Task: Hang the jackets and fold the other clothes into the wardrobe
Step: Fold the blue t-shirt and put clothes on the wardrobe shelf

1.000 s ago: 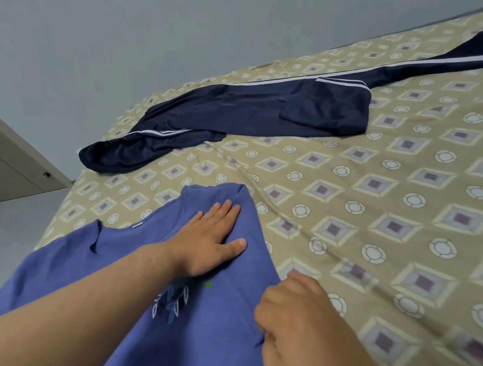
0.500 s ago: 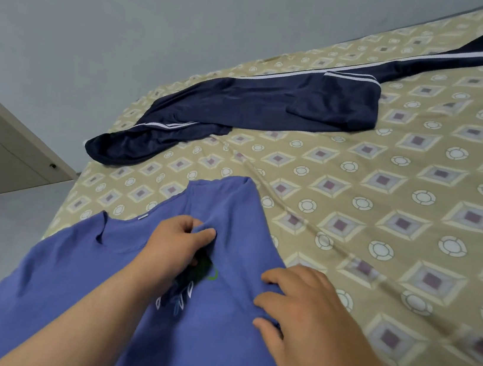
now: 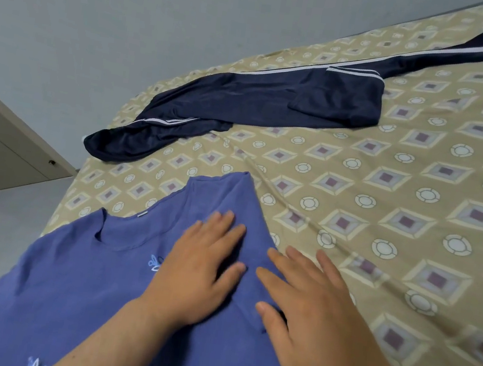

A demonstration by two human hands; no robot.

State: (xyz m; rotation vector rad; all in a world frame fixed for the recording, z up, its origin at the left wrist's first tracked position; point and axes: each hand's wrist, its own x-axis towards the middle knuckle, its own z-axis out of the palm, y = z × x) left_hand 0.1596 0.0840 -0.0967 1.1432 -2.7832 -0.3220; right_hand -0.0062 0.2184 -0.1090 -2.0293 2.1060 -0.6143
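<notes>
Evidently mid-fold, a blue T-shirt point(image 3: 89, 285) lay at the near corner of a patterned bed point(image 3: 386, 203), one side turned in over its chest. The left hand point(image 3: 199, 273) and right hand point(image 3: 307, 322) pressed flat on that fold, each grip apart and clasping nothing (fingers straight, spread). Navy track trousers point(image 3: 276, 104) lay well apart, farther up. Part of the shirt hung past the bed's edge, so lifting the palms would probably let its weight drag the fold open.

Matt blue cloth T-shirt point(image 3: 90, 279), slightly glossy navy track pants point(image 3: 245, 102), patterned cloth bedsheet point(image 3: 386, 203)
</notes>
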